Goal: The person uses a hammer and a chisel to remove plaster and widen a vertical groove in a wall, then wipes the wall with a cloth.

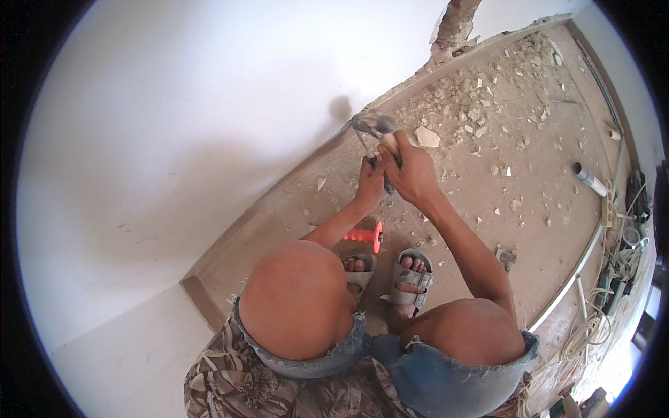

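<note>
My right hand [412,173] is closed around the handle of a hammer [380,125], whose head hangs beside the baseboard at the foot of the white wall. Just left of it, my left hand [369,182] grips a thin metal chisel [362,141], its shaft pointing toward the baseboard. The hammer head partly covers the chisel's far end, so I cannot tell whether the two touch. On the floor by my left foot lies a chisel with a red ribbed grip and round guard [362,235], partly hidden by my left forearm and knee.
Broken plaster rubble [477,111] covers the dusty floor along the wall. A rough channel [453,31] is cut into the wall. To the right lie a grey pipe [589,179], a coiled white cable [587,333] and a long white pipe [568,279]. A hammer-like head [507,258] shows beside my right forearm.
</note>
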{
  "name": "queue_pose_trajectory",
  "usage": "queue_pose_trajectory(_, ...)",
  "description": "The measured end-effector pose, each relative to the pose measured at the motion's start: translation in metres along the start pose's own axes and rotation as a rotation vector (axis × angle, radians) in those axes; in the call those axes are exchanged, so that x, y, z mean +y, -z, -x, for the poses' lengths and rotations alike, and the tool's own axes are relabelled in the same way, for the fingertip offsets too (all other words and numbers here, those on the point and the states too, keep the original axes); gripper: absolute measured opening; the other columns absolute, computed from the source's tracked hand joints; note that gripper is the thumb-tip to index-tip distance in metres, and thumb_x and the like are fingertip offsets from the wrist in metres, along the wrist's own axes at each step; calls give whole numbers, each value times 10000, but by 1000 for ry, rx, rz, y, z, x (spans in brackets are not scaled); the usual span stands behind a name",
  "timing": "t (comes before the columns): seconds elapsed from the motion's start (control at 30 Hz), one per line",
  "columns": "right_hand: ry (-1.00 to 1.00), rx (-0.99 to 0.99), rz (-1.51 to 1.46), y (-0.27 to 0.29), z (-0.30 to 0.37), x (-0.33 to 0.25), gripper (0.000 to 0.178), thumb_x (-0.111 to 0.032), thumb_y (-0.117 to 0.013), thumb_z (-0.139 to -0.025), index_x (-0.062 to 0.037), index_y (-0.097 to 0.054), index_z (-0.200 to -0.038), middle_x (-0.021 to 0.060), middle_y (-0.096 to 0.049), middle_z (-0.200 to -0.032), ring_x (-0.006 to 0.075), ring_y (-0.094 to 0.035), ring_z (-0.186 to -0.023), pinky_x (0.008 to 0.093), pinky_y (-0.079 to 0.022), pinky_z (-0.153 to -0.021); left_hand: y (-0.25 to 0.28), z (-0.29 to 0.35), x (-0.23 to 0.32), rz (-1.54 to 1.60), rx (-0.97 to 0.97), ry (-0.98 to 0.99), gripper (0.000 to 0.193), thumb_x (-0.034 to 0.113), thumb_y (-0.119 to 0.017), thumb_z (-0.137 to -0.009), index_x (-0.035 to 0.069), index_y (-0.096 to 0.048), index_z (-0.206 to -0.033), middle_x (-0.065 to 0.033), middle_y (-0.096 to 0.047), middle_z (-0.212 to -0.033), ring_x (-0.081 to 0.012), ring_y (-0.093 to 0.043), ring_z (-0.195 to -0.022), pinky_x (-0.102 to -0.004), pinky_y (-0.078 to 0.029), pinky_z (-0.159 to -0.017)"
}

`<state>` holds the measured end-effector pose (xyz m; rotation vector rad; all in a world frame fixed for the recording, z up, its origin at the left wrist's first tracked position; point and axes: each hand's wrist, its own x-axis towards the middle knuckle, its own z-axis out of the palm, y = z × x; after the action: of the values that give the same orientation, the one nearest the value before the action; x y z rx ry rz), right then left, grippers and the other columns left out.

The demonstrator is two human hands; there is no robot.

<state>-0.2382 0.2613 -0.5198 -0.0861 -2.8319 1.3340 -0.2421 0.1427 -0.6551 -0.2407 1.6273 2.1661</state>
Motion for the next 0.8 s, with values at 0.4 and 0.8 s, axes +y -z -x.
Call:
queue_pose_trajectory(0.4,95,67,-34,-22,2,18,320,-301,-588,-918,-31,-517,-1073,253,-632,-747,457,-626,-733,525,-475,-618,7,-5,-8,-40,9,-54,277,287,-488,-1036,26,-451,-1121,-15,-551,-913,-76,-531,-819,-262,-460,-706)
queue_pose_trajectory(0.8,32,-26,60,-14,-5,26,302,-306,-576,-923,-46,-518,-1066,258,-634,-751,455,-628,-737,541,-466,-626,3,-8,-18,56,26,-34,266,282,-482,-1037,20,-447,-1073,-14,-525,-902,-77,-512,-814,-259,-450,-706)
